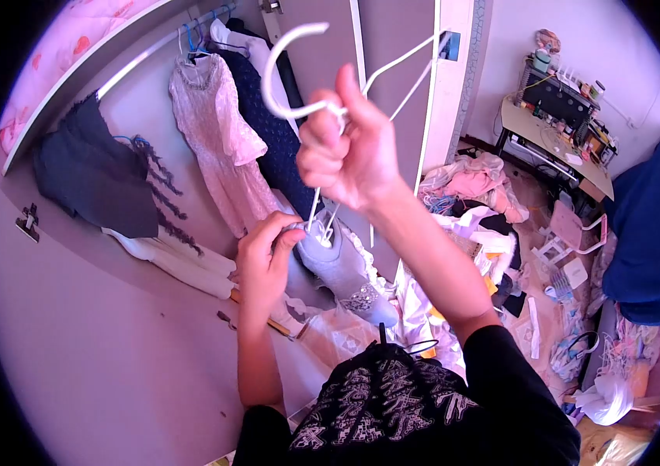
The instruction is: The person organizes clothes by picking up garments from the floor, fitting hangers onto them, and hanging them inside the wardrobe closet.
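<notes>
My right hand (353,151) is raised in front of the wardrobe, its fingers closed around the neck of a white clothes hanger (271,74). The hanger's curved hook points up and left, and its thin arms slant away from my fist. Lower and to the left, my left hand (262,252) pinches the upper edge of a pale grey-blue garment (338,272). Ruffled trim and a sparkling patch show on this garment, which hangs down in front of me. Part of the hanger reaches down to its neckline; how far it goes inside is hidden.
In the open wardrobe, a pink lace dress (210,132) and a dark navy garment (268,132) hang from the rail (151,48). A dark grey garment (97,175) hangs at left. Piled clothes (474,186) cover the floor at right, near a small pink chair (574,225) and a cluttered desk (536,128).
</notes>
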